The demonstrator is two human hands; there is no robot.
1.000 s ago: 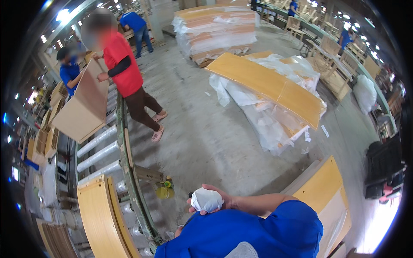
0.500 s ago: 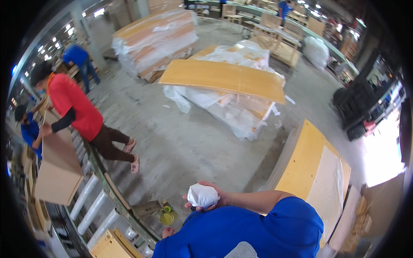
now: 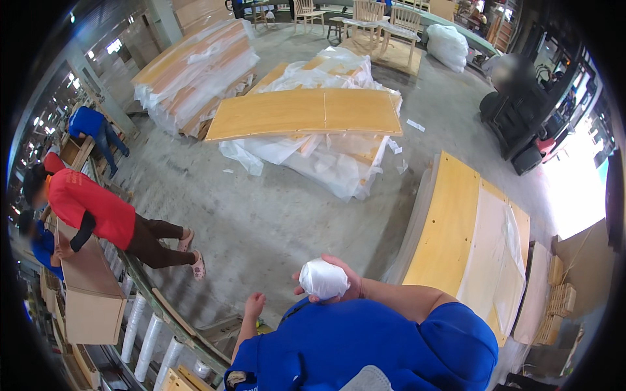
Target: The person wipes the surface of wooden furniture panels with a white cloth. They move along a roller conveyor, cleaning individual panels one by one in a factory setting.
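Co-workers: three — one in red (image 3: 91,212), two in blue (image 3: 91,125) (image 3: 44,246)
White bundles in hand: one (image 3: 323,279)
Cardboard boxes: one (image 3: 91,293)
Wooden chairs: three (image 3: 305,8) (image 3: 368,13) (image 3: 405,18)

shirt (image 3: 365,345): blue, short sleeves
arms: bare below the sleeves
hands: no gloves
collar area: grey patch at the lower edge

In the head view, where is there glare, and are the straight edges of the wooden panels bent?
Head view: daylight glare whitens the opening at the right edge; the wooden panel on plastic wrap bows slightly, as do edges near the rim; the right hand with its white bundle is sharp.
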